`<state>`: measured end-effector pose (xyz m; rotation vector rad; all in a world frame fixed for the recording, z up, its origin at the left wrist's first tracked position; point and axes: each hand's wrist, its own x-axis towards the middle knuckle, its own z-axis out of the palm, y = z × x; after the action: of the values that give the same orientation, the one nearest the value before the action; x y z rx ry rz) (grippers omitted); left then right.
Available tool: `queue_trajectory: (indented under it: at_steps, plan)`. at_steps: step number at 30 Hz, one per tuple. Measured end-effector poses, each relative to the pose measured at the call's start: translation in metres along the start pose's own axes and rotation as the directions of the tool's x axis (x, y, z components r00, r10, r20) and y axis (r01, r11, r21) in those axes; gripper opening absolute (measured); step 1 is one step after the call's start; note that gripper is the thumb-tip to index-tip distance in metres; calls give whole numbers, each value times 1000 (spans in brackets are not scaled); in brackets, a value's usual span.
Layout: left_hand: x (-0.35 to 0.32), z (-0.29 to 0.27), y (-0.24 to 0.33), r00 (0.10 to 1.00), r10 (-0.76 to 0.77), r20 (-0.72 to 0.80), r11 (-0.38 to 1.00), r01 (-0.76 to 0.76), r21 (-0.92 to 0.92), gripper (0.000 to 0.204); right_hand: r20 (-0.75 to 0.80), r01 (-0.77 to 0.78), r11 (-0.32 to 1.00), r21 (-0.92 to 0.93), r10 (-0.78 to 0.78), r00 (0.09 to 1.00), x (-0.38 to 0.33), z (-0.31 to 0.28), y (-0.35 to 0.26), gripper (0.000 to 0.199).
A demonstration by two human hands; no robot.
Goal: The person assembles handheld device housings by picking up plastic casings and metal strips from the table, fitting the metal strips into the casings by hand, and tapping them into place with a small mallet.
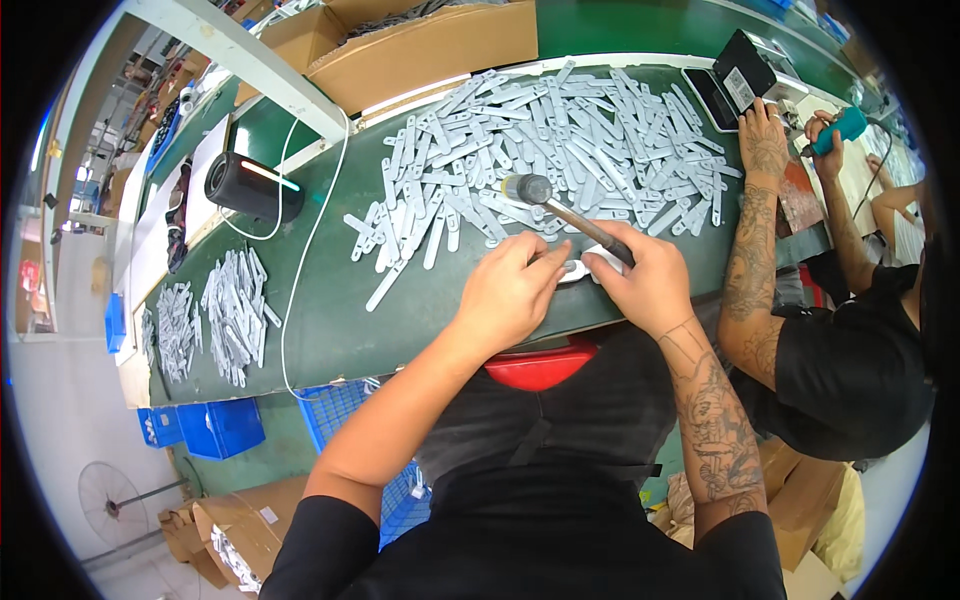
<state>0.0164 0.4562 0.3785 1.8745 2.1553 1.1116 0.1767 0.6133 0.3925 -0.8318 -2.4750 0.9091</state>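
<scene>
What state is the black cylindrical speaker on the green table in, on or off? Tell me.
On, apparently. The black cylindrical speaker lies on its side on the green table, and a bright light strip glows along its top.

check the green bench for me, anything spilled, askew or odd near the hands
Nothing looks damaged or spilled. The grey flat strips lie in a loose, criss-crossed heap on the green bench, with one strip strayed toward the near edge. The right hand holds a hammer.

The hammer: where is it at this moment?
In the head view, the hammer is gripped by the right hand, its head resting at the near edge of the pile of grey strips, just beyond the left hand.
</scene>
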Motion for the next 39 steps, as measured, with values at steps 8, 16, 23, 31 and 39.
queue_trajectory:
  at_steps: [8, 16, 23, 31, 39]
  plan:
    - [3, 6, 0, 995, -98, -29, 982, 91, -165, 13, 42, -83, 997, -5, 83, 996, -1, -1, 1, 35]
    - [4, -1, 6, 977, -208, 53, 944, 214, -252, 15, 10, -19, 1000, 20, 19, 1000, 1, 0, 1, 33]
    - [3, 0, 1, 994, -101, 41, 984, 106, -145, 14, 12, -16, 1000, 4, 16, 1000, 1, -1, 0, 33]
    - [-6, 13, -9, 994, -95, -54, 972, 81, -220, 16, 83, -84, 957, 277, 63, 995, -18, -15, -3, 43]
    - [-14, 23, -15, 981, -71, -182, 974, 28, -225, 12, 200, -269, 943, 193, 231, 952, -107, -60, -21, 50]
